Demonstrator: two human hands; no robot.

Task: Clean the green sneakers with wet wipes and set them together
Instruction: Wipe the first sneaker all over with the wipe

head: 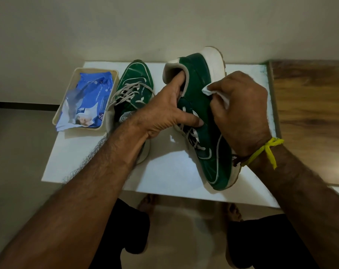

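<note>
Wiping one green sneaker while the other waits beside it.

My left hand [164, 111] grips the tilted sneaker [205, 121] by its collar, a finger inside the opening, toe resting on the white surface [164, 171]. My right hand [240, 111] pinches a white wet wipe [209, 91] against its side. The second sneaker [133, 84] sits just left, beside the tray [58, 113] holding the blue wipes pack [89, 100].
</note>
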